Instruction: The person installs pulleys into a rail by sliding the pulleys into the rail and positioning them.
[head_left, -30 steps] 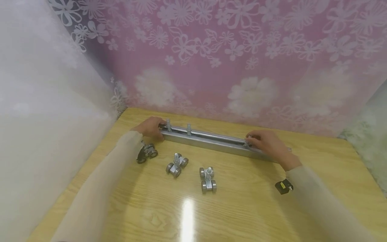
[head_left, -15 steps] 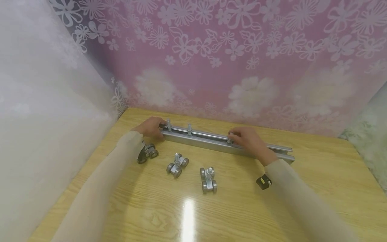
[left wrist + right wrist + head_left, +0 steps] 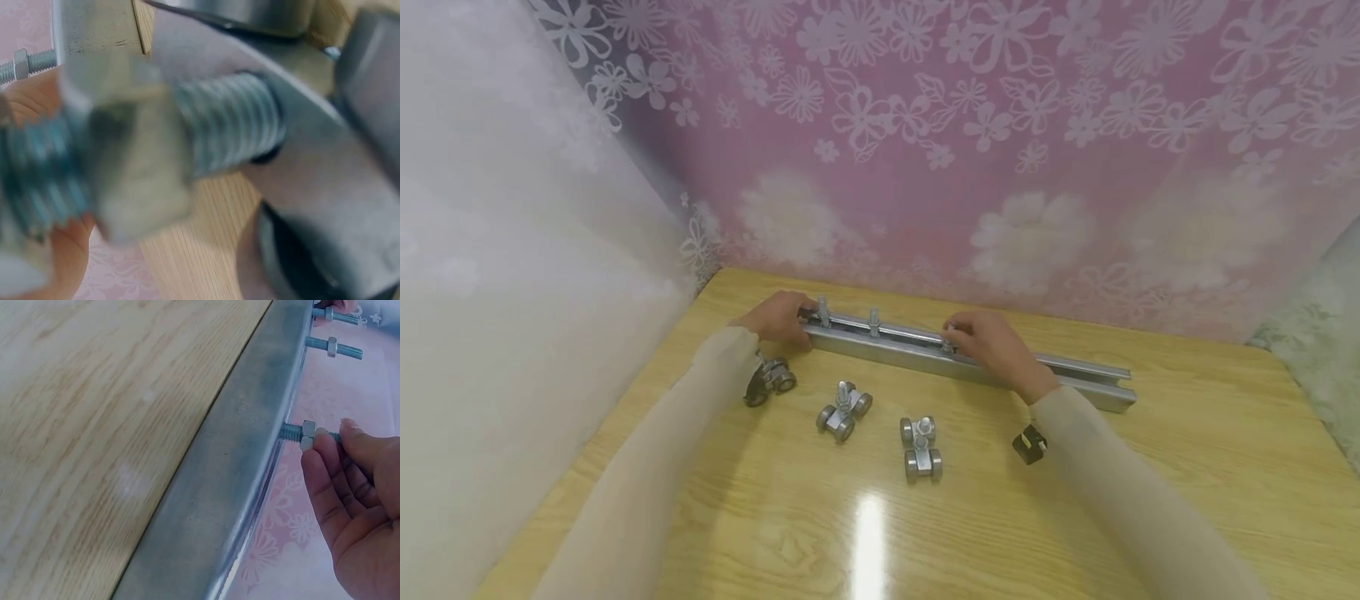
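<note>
A silver metal channel rail [image 3: 880, 352] lies across the back of the wooden table, slot facing up. My left hand [image 3: 778, 319] grips its left end. Along the slot, my right hand [image 3: 996, 348] pinches the threaded bolt [image 3: 290, 432] of a trolley whose body is hidden inside the rail. Two more bolts with nuts, one by the left hand [image 3: 823, 312] and another farther right [image 3: 874, 323], stand up from the slot. In front of the rail sit loose four-wheeled roller trolleys: one at left [image 3: 777, 377], one in the middle [image 3: 844, 411], one at right [image 3: 922, 450].
The left trolley is partly behind the left wrist's black camera [image 3: 754, 387]. Another small black camera [image 3: 1030, 444] hangs at the right wrist. A pink floral curtain [image 3: 925, 208] hangs behind the table [image 3: 1000, 525], with a pale cloth [image 3: 535, 317] on the left.
My right hand has slid its bolt leftward along the slot, closer to the two standing bolts, uncovering the rail's right end. My left hand keeps its place on the rail.
</note>
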A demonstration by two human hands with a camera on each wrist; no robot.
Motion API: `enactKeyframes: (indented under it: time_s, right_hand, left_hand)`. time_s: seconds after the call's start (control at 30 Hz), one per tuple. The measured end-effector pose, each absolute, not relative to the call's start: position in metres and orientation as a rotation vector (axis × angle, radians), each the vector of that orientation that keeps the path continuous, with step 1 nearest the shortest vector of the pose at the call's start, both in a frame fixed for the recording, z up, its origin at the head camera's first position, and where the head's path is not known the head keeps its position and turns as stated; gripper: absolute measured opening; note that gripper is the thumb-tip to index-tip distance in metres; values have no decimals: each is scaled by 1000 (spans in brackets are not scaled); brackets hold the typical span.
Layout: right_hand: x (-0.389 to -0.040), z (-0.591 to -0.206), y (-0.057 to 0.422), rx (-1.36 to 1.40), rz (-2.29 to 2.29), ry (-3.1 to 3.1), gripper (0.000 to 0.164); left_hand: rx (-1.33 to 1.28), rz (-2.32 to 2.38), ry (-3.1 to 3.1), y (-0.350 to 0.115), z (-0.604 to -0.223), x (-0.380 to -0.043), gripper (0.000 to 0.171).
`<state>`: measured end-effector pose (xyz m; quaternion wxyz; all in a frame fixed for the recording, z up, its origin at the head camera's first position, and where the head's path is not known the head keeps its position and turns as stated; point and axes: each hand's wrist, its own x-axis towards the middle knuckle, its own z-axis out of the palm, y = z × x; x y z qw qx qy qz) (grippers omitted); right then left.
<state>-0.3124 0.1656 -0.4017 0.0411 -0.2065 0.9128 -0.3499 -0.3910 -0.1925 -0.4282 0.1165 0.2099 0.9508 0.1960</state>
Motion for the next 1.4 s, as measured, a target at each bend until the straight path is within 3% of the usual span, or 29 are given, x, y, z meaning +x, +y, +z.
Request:
enactKeyframes:
  time_s: [0.73,1.4]
  right_hand:
    - [-313,-414,168,-570,-1192,2845,22]
    - [-321,-421,134,-562,-1247,2853,22]
  left_hand:
    - [612,565,2775,-189,-428,-394,75]
    - [585,610,2793,-191,-433,-391,75]
